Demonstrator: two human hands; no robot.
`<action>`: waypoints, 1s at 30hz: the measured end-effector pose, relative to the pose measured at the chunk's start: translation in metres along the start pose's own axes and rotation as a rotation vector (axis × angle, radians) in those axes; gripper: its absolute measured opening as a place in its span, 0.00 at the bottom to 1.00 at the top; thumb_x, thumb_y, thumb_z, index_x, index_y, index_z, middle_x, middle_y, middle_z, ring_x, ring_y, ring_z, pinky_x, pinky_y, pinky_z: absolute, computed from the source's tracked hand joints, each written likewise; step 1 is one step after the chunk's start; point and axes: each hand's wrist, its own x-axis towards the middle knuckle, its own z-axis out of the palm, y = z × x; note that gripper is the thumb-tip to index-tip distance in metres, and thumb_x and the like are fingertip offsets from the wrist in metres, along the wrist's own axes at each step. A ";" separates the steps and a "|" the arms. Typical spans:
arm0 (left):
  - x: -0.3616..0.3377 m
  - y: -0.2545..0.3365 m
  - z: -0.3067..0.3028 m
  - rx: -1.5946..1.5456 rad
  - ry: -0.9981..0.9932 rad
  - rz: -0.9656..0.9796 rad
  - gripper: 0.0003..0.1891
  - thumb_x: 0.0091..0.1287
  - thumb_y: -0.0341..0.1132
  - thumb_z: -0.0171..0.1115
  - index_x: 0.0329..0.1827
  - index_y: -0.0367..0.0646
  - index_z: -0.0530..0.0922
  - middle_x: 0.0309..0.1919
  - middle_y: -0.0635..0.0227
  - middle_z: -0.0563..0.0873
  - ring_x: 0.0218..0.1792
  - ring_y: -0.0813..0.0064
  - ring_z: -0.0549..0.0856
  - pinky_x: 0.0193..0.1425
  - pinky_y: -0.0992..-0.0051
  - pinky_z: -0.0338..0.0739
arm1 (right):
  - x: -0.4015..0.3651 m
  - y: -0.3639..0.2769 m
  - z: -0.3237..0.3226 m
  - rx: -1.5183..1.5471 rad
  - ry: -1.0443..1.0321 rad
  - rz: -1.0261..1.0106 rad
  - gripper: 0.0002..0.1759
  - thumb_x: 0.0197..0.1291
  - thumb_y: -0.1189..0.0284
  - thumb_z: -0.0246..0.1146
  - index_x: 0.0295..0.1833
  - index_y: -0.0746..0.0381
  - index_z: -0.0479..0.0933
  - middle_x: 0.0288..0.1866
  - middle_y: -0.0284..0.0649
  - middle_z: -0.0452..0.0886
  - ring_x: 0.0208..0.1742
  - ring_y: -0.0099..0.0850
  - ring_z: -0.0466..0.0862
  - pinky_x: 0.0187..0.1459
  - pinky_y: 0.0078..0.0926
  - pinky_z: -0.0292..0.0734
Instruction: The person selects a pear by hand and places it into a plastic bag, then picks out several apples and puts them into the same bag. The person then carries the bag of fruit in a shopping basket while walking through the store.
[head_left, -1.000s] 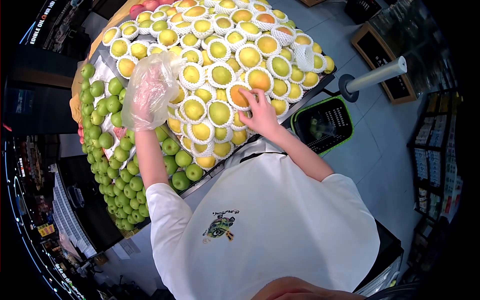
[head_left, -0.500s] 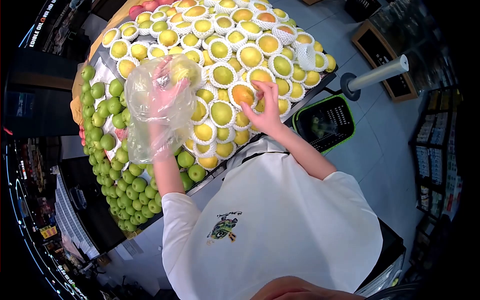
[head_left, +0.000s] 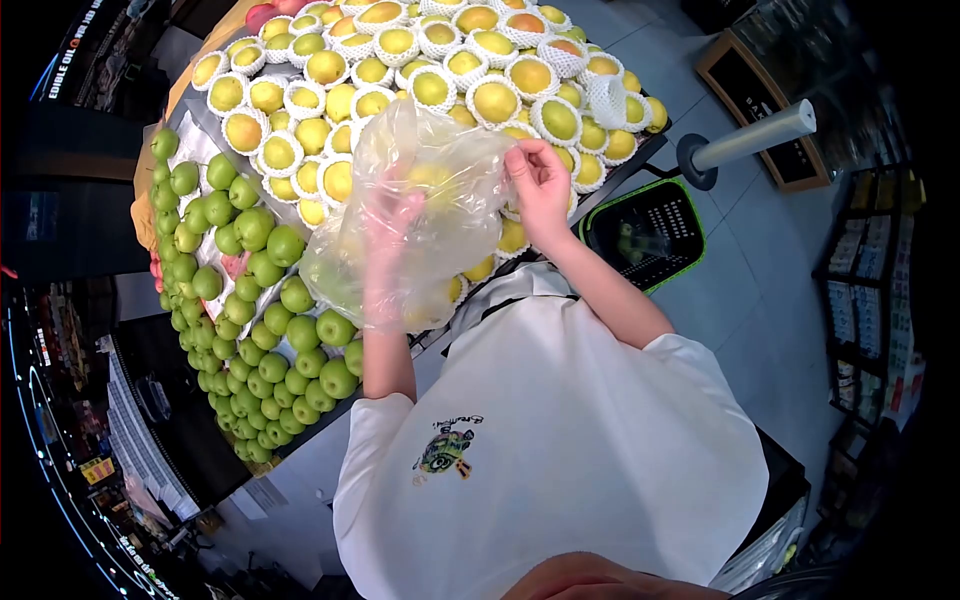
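Head view: looking down, a person's left hand (head_left: 394, 212) is inside a clear bag (head_left: 452, 232), the film wrapped past the wrist. Its fingers look loosely curled, but the plastic blurs them; whether they grip a fruit, I cannot tell. The right hand (head_left: 542, 192), thumb and fingertips closed together, pinches the bag's right edge. The bag lies over yellow fruit (head_left: 495, 102) in white foam nets, beside green apples (head_left: 273, 368). Handling the film well probably calls for a light pinch, an even pull without tearing, and keeping it from snagging the nets underneath or nudging the piled fruit.
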 end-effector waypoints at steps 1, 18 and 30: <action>-0.002 -0.011 -0.006 -0.001 0.001 -0.001 0.33 0.70 0.30 0.69 0.77 0.37 0.69 0.69 0.58 0.79 0.66 0.67 0.80 0.72 0.65 0.75 | 0.005 0.001 -0.002 -0.001 -0.001 0.002 0.08 0.75 0.71 0.67 0.51 0.64 0.78 0.40 0.29 0.82 0.42 0.17 0.80 0.45 0.17 0.75; -0.085 -0.044 -0.042 -1.526 -0.562 0.049 0.66 0.51 0.89 0.55 0.68 0.27 0.72 0.44 0.36 0.84 0.31 0.55 0.85 0.28 0.68 0.81 | 0.145 0.026 0.089 0.817 0.011 0.545 0.13 0.80 0.78 0.49 0.61 0.73 0.73 0.54 0.48 0.82 0.52 0.37 0.85 0.55 0.34 0.88; -0.085 -0.039 0.003 -1.353 -0.538 -0.072 0.59 0.54 0.75 0.71 0.77 0.38 0.64 0.67 0.41 0.75 0.61 0.49 0.83 0.65 0.58 0.84 | 0.147 0.051 0.161 0.030 -0.315 0.364 0.22 0.71 0.71 0.65 0.63 0.74 0.73 0.52 0.47 0.83 0.49 0.37 0.87 0.54 0.31 0.87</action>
